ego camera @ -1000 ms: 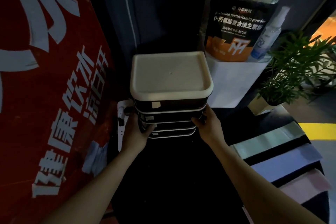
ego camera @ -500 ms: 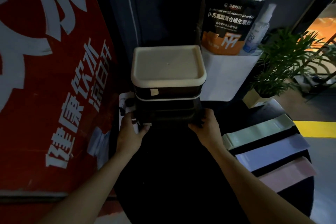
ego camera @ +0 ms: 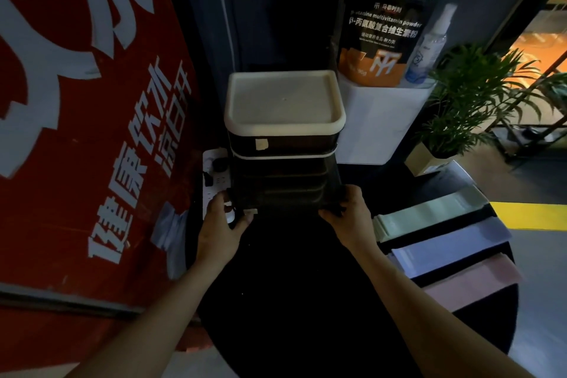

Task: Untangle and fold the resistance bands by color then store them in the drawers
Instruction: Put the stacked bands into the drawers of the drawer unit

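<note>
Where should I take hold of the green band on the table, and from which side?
Grip the green band at its near-left folded end, coming from above with the right hand. It lies flat, apart from the purple band, and that end is closest to this hand, which now holds the drawer.

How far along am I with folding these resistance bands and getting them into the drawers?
Folding looks done: the flat green band, the lavender band and the pink band lie side by side, apart, on the round black table. In hand: your left hand and right hand grip the front of a dark drawer pulled out of the white-topped drawer unit. Left: placing all three bands inside.
</note>
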`<control>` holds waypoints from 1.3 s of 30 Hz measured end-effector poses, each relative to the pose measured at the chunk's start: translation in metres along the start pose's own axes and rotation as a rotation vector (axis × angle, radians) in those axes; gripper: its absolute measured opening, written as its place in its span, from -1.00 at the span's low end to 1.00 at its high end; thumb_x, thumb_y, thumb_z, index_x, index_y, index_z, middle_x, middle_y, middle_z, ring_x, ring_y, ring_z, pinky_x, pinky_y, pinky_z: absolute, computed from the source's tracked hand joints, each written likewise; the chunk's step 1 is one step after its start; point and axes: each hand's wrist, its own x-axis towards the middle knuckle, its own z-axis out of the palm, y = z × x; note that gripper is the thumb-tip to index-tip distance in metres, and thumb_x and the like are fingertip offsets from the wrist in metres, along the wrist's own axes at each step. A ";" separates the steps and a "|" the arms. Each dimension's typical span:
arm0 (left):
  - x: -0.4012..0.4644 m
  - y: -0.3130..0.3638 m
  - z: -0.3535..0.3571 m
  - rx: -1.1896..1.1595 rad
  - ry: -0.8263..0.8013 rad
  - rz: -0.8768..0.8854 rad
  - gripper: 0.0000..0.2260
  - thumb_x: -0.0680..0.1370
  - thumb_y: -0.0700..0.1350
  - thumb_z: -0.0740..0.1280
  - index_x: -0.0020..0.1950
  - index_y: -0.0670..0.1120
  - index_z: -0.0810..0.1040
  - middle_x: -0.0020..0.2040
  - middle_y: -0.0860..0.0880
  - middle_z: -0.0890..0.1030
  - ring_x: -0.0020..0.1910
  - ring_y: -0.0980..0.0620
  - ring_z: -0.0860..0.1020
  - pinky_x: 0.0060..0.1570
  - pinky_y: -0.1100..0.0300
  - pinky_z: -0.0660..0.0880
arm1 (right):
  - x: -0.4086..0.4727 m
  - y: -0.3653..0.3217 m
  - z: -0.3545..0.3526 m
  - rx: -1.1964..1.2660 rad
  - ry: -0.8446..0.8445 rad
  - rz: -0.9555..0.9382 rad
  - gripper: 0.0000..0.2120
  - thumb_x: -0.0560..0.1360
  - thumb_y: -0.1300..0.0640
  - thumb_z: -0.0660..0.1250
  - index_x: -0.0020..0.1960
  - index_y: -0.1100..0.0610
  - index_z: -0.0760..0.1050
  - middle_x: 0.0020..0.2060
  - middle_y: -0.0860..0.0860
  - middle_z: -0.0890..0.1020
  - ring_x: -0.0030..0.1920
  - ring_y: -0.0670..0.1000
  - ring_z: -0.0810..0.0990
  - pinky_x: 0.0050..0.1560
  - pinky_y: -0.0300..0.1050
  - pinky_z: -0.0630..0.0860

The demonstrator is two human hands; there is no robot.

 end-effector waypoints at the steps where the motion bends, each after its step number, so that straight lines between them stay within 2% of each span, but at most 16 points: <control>1: -0.002 -0.002 0.001 0.006 -0.014 -0.007 -0.46 0.46 -0.08 0.42 0.37 -0.10 0.31 0.26 -0.02 0.45 0.23 0.02 0.44 0.19 0.13 0.40 | -0.001 0.002 0.000 0.004 0.004 -0.003 -0.54 0.33 0.12 0.48 0.07 -0.07 0.28 0.06 0.01 0.53 0.06 0.02 0.54 0.10 0.04 0.52; 3: -0.007 -0.007 0.002 0.036 -0.036 -0.028 -0.42 0.46 -0.06 0.42 0.41 -0.12 0.28 0.30 -0.05 0.42 0.27 0.00 0.41 0.20 0.18 0.36 | -0.005 0.007 -0.001 0.019 0.005 0.001 -0.55 0.33 0.12 0.47 0.08 -0.09 0.30 0.08 0.01 0.52 0.06 0.00 0.54 0.10 0.06 0.53; 6: -0.017 -0.011 0.005 0.043 -0.077 -0.105 -0.38 0.48 -0.07 0.40 0.45 -0.16 0.22 0.35 -0.08 0.38 0.29 0.02 0.40 0.18 0.25 0.31 | -0.011 0.018 -0.004 -0.004 0.012 0.037 -0.53 0.37 0.16 0.46 0.18 0.02 0.33 0.11 0.02 0.49 0.10 0.03 0.51 0.15 0.09 0.51; 9: -0.025 -0.018 0.013 0.040 -0.148 -0.142 -0.44 0.49 -0.06 0.39 0.42 -0.15 0.27 0.33 -0.06 0.40 0.19 0.09 0.43 0.12 0.24 0.34 | -0.018 0.033 -0.014 -0.084 0.066 0.055 -0.51 0.41 0.16 0.45 0.27 0.14 0.35 0.14 0.05 0.46 0.11 0.03 0.49 0.14 -0.02 0.49; 13: -0.042 -0.013 0.037 0.027 -0.238 -0.168 -0.51 0.49 -0.09 0.38 0.37 -0.14 0.31 0.29 -0.03 0.42 0.14 0.11 0.43 0.14 0.20 0.38 | -0.035 0.062 -0.032 -0.144 0.110 0.082 -0.64 0.47 0.15 0.38 0.24 0.15 0.41 0.12 0.01 0.43 0.01 -0.08 0.44 0.01 -0.20 0.37; 17: -0.060 0.003 0.071 0.039 -0.382 -0.192 -0.59 0.52 -0.07 0.34 0.33 -0.08 0.35 0.25 0.01 0.42 0.18 0.11 0.43 0.19 0.15 0.41 | -0.052 0.099 -0.064 -0.124 0.084 0.120 -0.72 0.52 0.17 0.32 0.21 0.16 0.45 0.06 0.00 0.41 0.07 0.05 0.48 -0.04 -0.25 0.30; 19: -0.067 0.015 0.091 0.005 -0.515 -0.225 -0.67 0.54 -0.07 0.31 0.28 -0.03 0.37 0.23 0.03 0.39 0.23 0.09 0.42 0.21 0.11 0.42 | -0.059 0.119 -0.084 -0.119 0.075 0.130 -0.73 0.54 0.18 0.30 0.23 0.18 0.45 0.11 0.06 0.42 0.10 0.10 0.47 -0.04 -0.21 0.31; 22: -0.086 0.033 0.129 0.015 -0.609 -0.244 -0.74 0.56 -0.08 0.29 0.22 -0.02 0.38 0.18 0.03 0.38 0.24 0.07 0.41 0.20 0.16 0.41 | -0.068 0.148 -0.115 -0.196 0.049 0.144 -0.71 0.53 0.20 0.31 0.24 0.21 0.45 0.17 0.12 0.43 0.00 0.10 0.50 0.00 -0.11 0.39; 25: -0.120 0.047 0.181 0.228 -0.529 -0.180 -0.70 0.56 -0.04 0.29 0.27 -0.06 0.39 0.19 0.00 0.40 0.22 0.07 0.42 0.17 0.19 0.40 | -0.077 0.177 -0.139 -0.294 0.073 0.132 -0.75 0.49 0.19 0.36 0.16 0.18 0.49 0.14 0.10 0.46 0.09 0.10 0.46 -0.02 -0.10 0.43; 28: -0.149 0.061 0.226 0.341 -0.475 -0.152 -0.66 0.56 0.02 0.27 0.29 -0.05 0.38 0.21 -0.01 0.41 0.20 0.04 0.45 0.12 0.19 0.41 | -0.082 0.198 -0.155 -0.391 0.061 0.144 -0.74 0.48 0.19 0.36 0.16 0.17 0.49 0.17 0.08 0.44 0.20 0.12 0.41 0.08 -0.04 0.45; 34: -0.173 0.072 0.271 0.416 -0.476 -0.223 -0.63 0.57 0.01 0.25 0.34 -0.07 0.34 0.28 -0.07 0.38 0.20 -0.06 0.46 0.11 0.09 0.46 | -0.082 0.229 -0.166 -0.454 -0.047 0.087 -0.68 0.46 0.23 0.34 0.21 0.20 0.49 0.15 0.11 0.44 0.12 0.16 0.44 0.09 0.04 0.48; 39: -0.169 0.074 0.286 0.454 -0.480 -0.285 -0.66 0.57 -0.13 0.27 0.33 -0.11 0.35 0.28 -0.11 0.37 0.16 -0.09 0.48 0.07 0.13 0.44 | -0.080 0.241 -0.167 -0.421 -0.042 0.026 -0.74 0.42 0.35 0.33 0.10 0.27 0.53 0.06 0.17 0.48 0.02 0.22 0.46 -0.02 0.01 0.48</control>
